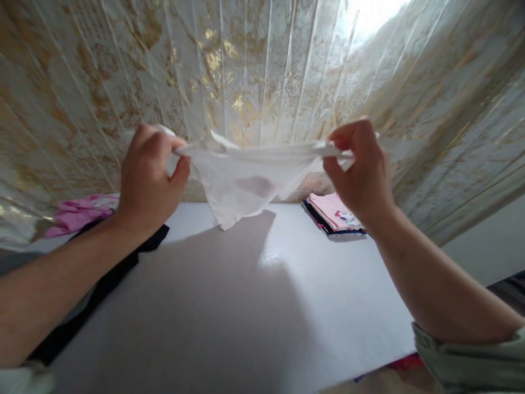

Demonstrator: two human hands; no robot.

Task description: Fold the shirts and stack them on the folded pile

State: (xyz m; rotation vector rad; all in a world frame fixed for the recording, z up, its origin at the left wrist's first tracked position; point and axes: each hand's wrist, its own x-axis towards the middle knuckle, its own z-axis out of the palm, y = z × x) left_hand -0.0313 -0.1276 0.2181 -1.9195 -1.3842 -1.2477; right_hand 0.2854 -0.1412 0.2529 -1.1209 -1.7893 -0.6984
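held up above the far side of a white table, a white garment stretches between the left hand and the right hand, set well apart; thumb and fingers of each are clamped on its upper edge, the rest hanging to a loose corner; 1 folded stack topped in pink lies near the right hand; a pink garment and black cloth lie at left, before a gold-patterned curtain.

A head-worn camera looks forward and down over the table
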